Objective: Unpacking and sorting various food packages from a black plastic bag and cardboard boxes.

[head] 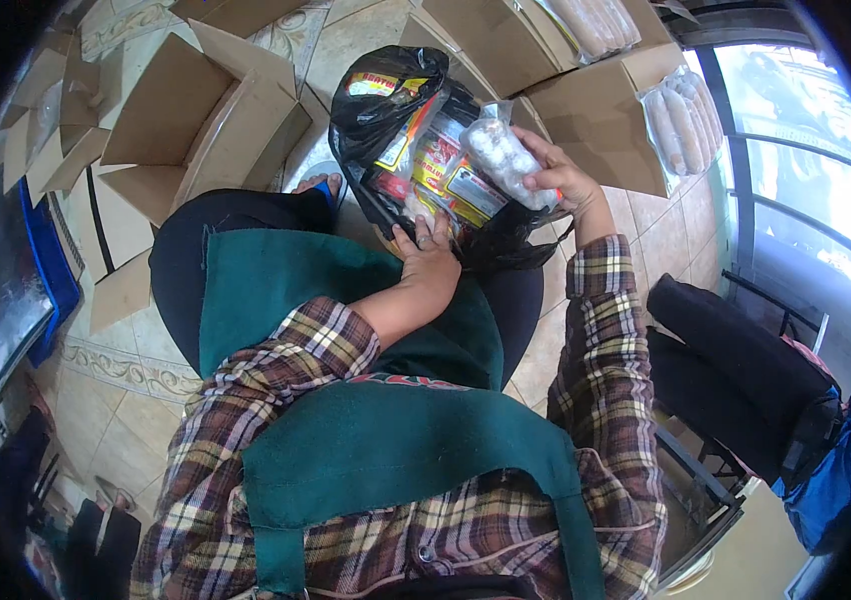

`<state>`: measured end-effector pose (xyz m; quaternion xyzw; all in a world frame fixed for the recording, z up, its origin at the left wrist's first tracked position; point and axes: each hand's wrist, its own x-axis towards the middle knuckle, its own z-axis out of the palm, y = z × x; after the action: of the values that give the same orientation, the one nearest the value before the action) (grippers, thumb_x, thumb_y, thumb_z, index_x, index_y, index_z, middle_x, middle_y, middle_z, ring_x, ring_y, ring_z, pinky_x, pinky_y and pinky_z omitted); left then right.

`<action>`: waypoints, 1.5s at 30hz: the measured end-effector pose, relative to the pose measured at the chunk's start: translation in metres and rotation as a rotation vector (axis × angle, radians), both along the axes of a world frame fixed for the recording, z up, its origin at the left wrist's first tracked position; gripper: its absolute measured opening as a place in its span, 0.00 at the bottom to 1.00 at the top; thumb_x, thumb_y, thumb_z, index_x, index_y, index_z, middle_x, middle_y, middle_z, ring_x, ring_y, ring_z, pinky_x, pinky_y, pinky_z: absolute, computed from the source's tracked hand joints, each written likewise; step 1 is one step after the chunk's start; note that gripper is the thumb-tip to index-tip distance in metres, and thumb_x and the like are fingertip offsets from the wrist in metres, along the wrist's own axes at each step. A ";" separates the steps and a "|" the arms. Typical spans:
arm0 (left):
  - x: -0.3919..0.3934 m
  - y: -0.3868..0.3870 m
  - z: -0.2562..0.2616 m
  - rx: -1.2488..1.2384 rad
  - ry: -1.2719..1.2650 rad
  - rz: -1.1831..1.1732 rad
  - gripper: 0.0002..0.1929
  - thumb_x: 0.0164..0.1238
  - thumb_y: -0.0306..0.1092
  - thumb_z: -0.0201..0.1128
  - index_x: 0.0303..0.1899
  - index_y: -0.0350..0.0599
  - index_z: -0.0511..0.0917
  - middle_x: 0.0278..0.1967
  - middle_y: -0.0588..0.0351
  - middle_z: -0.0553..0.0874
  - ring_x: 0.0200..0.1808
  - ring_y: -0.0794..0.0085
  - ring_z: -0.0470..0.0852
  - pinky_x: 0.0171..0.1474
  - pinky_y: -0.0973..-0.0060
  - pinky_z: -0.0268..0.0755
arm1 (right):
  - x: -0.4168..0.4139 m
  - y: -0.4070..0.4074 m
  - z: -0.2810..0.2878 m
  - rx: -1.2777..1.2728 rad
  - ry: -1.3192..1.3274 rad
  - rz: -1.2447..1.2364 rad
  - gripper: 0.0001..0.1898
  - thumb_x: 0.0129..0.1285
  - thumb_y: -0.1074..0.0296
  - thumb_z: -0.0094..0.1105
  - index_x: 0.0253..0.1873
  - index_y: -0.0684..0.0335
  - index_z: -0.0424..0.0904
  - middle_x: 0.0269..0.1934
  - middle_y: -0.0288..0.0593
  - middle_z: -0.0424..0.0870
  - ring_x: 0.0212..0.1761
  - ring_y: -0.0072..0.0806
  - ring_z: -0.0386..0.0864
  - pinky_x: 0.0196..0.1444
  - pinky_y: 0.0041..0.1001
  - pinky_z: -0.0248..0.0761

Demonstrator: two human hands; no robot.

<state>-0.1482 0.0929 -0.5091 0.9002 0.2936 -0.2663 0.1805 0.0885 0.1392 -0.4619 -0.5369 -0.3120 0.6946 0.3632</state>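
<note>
A black plastic bag [388, 94] stands with its mouth spread in front of my knees, full of sausage packs [437, 161] with yellow and red labels. My right hand [564, 176] grips a clear plastic pack of whitish, frosty pieces [504, 154] by its right side, above the bag's right part. Down at the bag's near edge, my left hand [429, 251] has its fingers spread over the packs; whether it grips one of them cannot be told. A green apron [395, 442] covers my front and part of my lap.
Open cardboard boxes [170, 112] stand on the tiled floor at the left, with more boxes [590, 120] at the upper right. Clear packs of pale sausages [680, 124] lie on those right boxes. Black cushioned furniture [733, 375] and a blue cloth [834, 480] are at the right.
</note>
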 end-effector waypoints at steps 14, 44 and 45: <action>0.004 -0.003 -0.007 -0.077 -0.105 -0.004 0.20 0.67 0.31 0.48 0.57 0.33 0.74 0.71 0.31 0.45 0.69 0.36 0.54 0.66 0.41 0.50 | 0.006 -0.012 0.015 0.011 0.194 -0.015 0.50 0.33 0.60 0.68 0.67 0.75 0.59 0.59 0.51 0.72 0.59 0.35 0.72 0.64 0.27 0.59; 0.008 -0.015 -0.012 -0.017 -0.007 -0.067 0.27 0.68 0.31 0.47 0.62 0.17 0.58 0.69 0.28 0.49 0.67 0.34 0.58 0.62 0.46 0.61 | 0.020 -0.026 0.016 0.038 0.259 -0.161 0.50 0.35 0.64 0.69 0.68 0.75 0.56 0.60 0.50 0.71 0.60 0.34 0.71 0.66 0.27 0.59; 0.008 -0.015 -0.011 -0.016 -0.014 -0.060 0.27 0.68 0.31 0.47 0.62 0.17 0.58 0.69 0.27 0.49 0.67 0.34 0.59 0.62 0.45 0.61 | 0.020 -0.027 0.018 0.038 0.258 -0.167 0.50 0.35 0.64 0.69 0.68 0.75 0.57 0.60 0.50 0.71 0.60 0.34 0.71 0.66 0.27 0.59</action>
<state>-0.1405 0.0778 -0.5204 0.9090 0.2631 -0.2674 0.1817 0.1082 0.1126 -0.4443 -0.4602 -0.2301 0.7193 0.4668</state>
